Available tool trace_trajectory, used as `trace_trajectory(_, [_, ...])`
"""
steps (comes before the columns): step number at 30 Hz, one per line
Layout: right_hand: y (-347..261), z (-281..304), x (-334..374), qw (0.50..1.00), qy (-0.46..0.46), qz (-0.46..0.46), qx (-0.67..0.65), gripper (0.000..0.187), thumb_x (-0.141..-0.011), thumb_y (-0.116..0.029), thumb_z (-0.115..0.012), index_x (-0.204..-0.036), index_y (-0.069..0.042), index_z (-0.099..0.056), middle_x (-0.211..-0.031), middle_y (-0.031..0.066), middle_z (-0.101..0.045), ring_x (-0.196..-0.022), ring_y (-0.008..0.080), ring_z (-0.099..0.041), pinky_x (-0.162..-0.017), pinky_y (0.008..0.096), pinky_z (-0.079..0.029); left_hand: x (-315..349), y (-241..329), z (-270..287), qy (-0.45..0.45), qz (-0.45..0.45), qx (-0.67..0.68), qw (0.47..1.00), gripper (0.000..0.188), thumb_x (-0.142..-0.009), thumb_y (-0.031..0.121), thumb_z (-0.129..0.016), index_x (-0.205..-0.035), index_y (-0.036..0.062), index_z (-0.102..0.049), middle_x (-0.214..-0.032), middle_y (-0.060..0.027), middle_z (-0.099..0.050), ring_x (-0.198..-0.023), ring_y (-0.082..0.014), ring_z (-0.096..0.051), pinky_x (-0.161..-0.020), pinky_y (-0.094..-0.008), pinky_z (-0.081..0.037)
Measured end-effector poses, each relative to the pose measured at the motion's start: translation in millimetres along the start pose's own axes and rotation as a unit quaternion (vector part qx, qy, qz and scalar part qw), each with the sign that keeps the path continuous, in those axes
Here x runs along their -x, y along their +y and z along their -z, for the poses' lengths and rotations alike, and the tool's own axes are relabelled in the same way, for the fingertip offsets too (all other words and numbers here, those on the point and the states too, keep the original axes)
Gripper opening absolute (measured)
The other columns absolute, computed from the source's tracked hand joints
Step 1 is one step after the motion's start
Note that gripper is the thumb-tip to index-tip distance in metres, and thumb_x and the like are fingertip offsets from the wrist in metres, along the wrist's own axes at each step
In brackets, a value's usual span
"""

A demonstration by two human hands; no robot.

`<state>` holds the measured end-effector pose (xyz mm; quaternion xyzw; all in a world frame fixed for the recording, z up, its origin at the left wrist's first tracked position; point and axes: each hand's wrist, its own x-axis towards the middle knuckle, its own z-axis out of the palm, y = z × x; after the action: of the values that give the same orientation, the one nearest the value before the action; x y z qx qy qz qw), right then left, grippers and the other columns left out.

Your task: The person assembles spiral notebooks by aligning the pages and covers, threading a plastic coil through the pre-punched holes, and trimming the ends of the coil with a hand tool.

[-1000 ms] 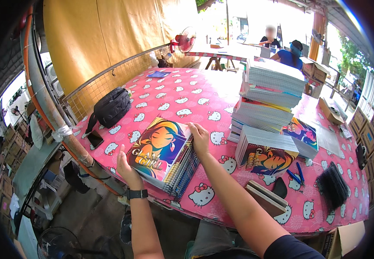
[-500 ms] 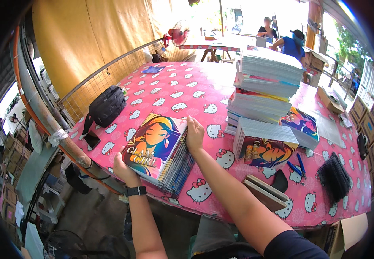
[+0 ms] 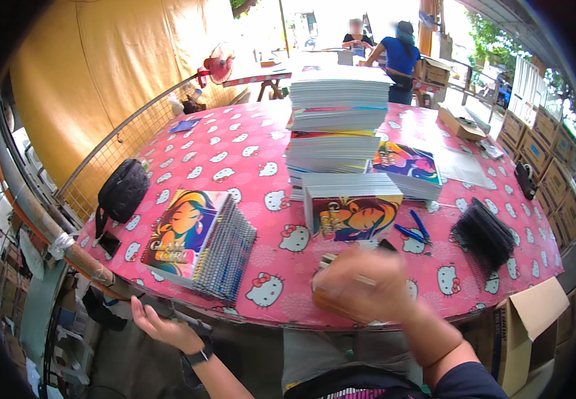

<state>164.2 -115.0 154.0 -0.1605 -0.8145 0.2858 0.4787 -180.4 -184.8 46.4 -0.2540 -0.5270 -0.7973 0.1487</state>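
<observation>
A stack of spiral-bound notebooks with a colourful illustrated cover stands near the table's left front edge, wire spirals facing right. My left hand is off the stack, below the table edge, open with its fingers apart and holding nothing. Smeared by motion, my right hand is over a pair of brown boards at the front edge; whether its fingers grip them is hidden. Behind it is an upright block of unbound notebooks, with blue-handled pliers to its right.
A tall paper stack rises mid-table. Black wire spirals lie at the right, a black pouch and a phone at the left. An open carton stands by the right front edge. Two people are at the back.
Both hands have let go of the notebook stack. My left hand has dropped below the table edge; my right has moved right, to the brown boards. The view has shifted right.
</observation>
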Motion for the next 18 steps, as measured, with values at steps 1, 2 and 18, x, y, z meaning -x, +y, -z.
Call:
trace_trajectory(1, [2.0,30.7,-4.4,0.981,0.07,-0.088,0.157,0.021,-0.075,-0.003,-0.068,-0.094,-0.008,-0.071,-0.085,0.006,-0.071,-0.078,0.0243,-0.065,-0.079,0.0376,-0.05,21.1,10.5,3.5,-0.014,0.013,0.019,1.0,0.04,-0.096,0.017,-0.044,-0.127,-0.0076,-0.047,-0.131,-0.0158,-0.048,-0.12,-0.0249,-0.047,-0.104,-0.038,-0.035])
trace_trajectory(2, [20.7,56.8,-13.8,0.966,0.096,-0.107,0.213,0.021,-0.075,-0.004,-0.068,-0.095,-0.009,-0.071,-0.091,0.0072,-0.07,-0.085,0.0238,-0.064,-0.08,0.039,-0.049,42.3,19.2,2.2,-0.03,0.027,0.044,0.998,0.039,-0.095,0.016,-0.046,-0.126,-0.0072,-0.048,-0.129,-0.0152,-0.048,-0.118,-0.0244,-0.047,-0.104,-0.0377,-0.035])
trace_trajectory(18, [97.5,96.0,-24.8,0.927,0.095,0.028,0.361,0.018,-0.07,-0.004,-0.071,-0.087,-0.006,-0.065,-0.088,0.0079,-0.062,-0.088,0.0297,-0.058,-0.076,0.039,-0.05,107.6,94.1,-94.9,-0.31,-0.061,0.097,0.944,0.058,-0.078,0.013,-0.071,-0.13,0.0021,-0.047,-0.144,-0.0141,-0.034,-0.135,-0.0289,-0.03,-0.11,-0.0445,-0.025])
